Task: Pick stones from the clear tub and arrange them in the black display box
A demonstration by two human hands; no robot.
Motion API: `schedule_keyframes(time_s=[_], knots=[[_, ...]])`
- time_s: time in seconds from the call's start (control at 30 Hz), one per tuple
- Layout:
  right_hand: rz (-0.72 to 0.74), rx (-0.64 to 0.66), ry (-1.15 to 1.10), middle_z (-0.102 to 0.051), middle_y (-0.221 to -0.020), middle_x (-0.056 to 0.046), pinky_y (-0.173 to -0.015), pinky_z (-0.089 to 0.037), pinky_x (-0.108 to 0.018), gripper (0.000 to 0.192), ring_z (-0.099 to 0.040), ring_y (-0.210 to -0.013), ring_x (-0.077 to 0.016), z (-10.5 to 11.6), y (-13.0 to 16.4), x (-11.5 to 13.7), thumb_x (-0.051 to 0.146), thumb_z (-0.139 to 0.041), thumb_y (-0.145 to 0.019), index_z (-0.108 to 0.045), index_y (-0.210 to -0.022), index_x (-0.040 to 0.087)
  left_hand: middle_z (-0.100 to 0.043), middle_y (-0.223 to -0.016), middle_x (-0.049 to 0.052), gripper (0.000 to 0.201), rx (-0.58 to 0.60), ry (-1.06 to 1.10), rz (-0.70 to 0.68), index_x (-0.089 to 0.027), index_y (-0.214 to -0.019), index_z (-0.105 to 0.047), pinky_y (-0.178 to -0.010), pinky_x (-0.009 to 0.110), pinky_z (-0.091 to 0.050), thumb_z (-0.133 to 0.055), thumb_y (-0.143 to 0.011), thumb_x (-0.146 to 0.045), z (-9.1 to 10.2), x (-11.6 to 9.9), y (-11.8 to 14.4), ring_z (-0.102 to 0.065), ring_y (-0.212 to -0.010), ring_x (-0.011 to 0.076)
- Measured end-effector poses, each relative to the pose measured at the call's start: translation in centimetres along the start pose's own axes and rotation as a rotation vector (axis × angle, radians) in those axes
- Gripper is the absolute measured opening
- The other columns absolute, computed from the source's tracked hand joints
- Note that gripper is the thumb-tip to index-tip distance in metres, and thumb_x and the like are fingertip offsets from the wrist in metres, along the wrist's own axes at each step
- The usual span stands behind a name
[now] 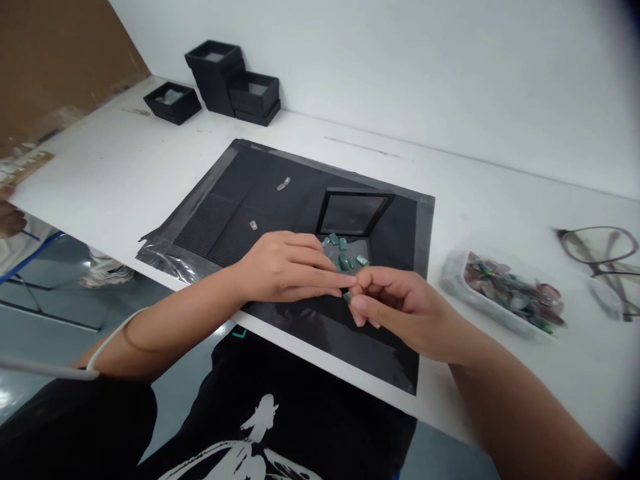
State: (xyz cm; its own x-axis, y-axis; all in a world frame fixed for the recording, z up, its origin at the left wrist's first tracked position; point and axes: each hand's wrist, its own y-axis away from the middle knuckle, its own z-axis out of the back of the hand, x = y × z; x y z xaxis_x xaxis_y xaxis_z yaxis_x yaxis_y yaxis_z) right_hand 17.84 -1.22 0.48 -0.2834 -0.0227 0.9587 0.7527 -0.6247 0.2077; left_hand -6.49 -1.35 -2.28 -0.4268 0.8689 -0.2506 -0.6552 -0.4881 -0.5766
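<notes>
Black frame (356, 212) blocks beyond; mat (225, 213) left open

A long white desk (500, 200) runs along a plain white wall (400, 60), which meets the desk's far edge in a straight line. At the far left corner a brown panel (55, 60), perhaps cardboard, leans over the desk. Below the desk's near edge the floor (45, 307) is smooth grey-blue and glossy, catching pale reflections. A blue bar and thin dark legs (30, 257) of some furniture stand beyond the left edge. The light is even and soft, without hard shadows.
</notes>
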Motion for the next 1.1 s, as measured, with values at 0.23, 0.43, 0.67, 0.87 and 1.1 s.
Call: schedule_keyframes(time_s=[0.23,0.43,0.67,0.87,1.1], knots=[[-0.014,-0.040,-0.104,-0.060,-0.063,0.003,-0.042,-0.030,-0.021,0.017,-0.043,-0.048,-0.0063,-0.8,-0.5,-0.2,0.035,-0.067,-0.089,-0.062,-0.083,0.019,-0.078,-0.090,-0.005,0.020,-0.064,0.054,-0.064,-0.039,-0.107,-0.073,-0.070,0.026,-0.057,-0.064,-0.090,-0.032,-0.1,0.1,0.4,-0.071,-0.077,0.0128],[-0.088,0.010,-0.181,-0.060,-0.063,0.003,-0.042,-0.031,-0.019,0.018,-0.043,-0.046,-0.0057,-0.9,-0.7,-0.6,0.035,-0.071,-0.085,-0.063,-0.085,0.019,-0.078,-0.085,-0.003,0.013,-0.060,0.081,-0.052,-0.031,-0.095,-0.075,-0.072,0.024,-0.059,-0.070,-0.087,-0.039,0.1,-0.2,0.0,-0.073,-0.076,0.0116],[-0.080,-0.054,0.032,-0.060,-0.063,0.002,-0.049,-0.036,-0.021,0.027,-0.047,-0.053,-0.0079,-0.2,-0.8,0.0,0.046,-0.064,-0.089,-0.061,-0.081,0.020,-0.077,-0.077,-0.004,0.016,-0.204,0.046,-0.129,-0.022,-0.082,-0.071,-0.063,0.020,-0.056,-0.073,-0.085,-0.037,0.1,-0.9,-0.5,-0.070,-0.065,0.0089],[-0.132,-0.503,0.745,-0.059,-0.060,0.003,-0.051,-0.031,-0.027,0.028,-0.048,-0.052,-0.0123,1.0,-2.6,1.1,0.050,-0.061,-0.087,-0.067,-0.088,0.023,-0.075,-0.074,-0.006,0.016,-0.163,-0.040,-0.058,-0.022,-0.081,-0.069,-0.060,0.021,-0.050,-0.068,-0.088,-0.036,0.3,-0.8,-0.4,-0.070,-0.065,0.0081],[-0.201,-0.594,0.924,-0.065,-0.064,0.001,-0.056,-0.033,-0.030,0.025,-0.058,-0.061,-0.0180,-0.3,-5.1,0.4,0.046,-0.061,-0.085,-0.073,-0.093,0.026,-0.075,-0.075,-0.003,0.022,-0.079,-0.174,0.208,-0.022,-0.080,-0.072,-0.067,0.023,-0.050,-0.063,-0.091,-0.039,0.9,0.4,0.2,-0.072,-0.073,0.0119]])
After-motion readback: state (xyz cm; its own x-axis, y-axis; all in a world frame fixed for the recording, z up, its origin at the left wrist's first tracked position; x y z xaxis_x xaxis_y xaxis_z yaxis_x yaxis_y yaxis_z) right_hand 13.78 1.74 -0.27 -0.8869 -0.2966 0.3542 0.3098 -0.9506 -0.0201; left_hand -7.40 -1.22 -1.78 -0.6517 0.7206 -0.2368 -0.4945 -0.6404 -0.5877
